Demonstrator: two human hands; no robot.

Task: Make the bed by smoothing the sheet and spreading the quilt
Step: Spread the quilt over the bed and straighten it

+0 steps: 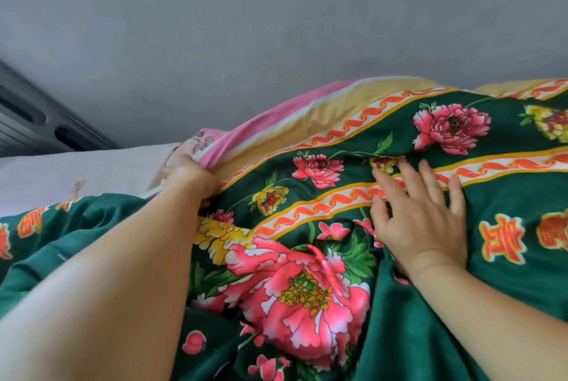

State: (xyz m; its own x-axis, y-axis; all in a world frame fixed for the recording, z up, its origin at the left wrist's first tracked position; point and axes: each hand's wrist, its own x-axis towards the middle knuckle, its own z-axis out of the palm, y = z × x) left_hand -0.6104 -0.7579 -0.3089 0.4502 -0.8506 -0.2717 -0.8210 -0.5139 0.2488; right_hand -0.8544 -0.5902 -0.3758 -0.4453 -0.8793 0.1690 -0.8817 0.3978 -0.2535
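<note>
Head view: the quilt (307, 273) edge is gripped by the left hand (187, 177); the right hand (421, 220), fingers spread, is pressed flat beside it. Creases are best swept outward while the edge is kept taut.

A pale sheet (61, 177) covers the bed beneath the green floral quilt (415, 334).

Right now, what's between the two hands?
Head view: only quilt between left hand and right hand, green floral fabric crossed by its orange-and-white border band.

Both forearms are bare to the frame's edge, with no sleeves, rings or watch showing.
</note>
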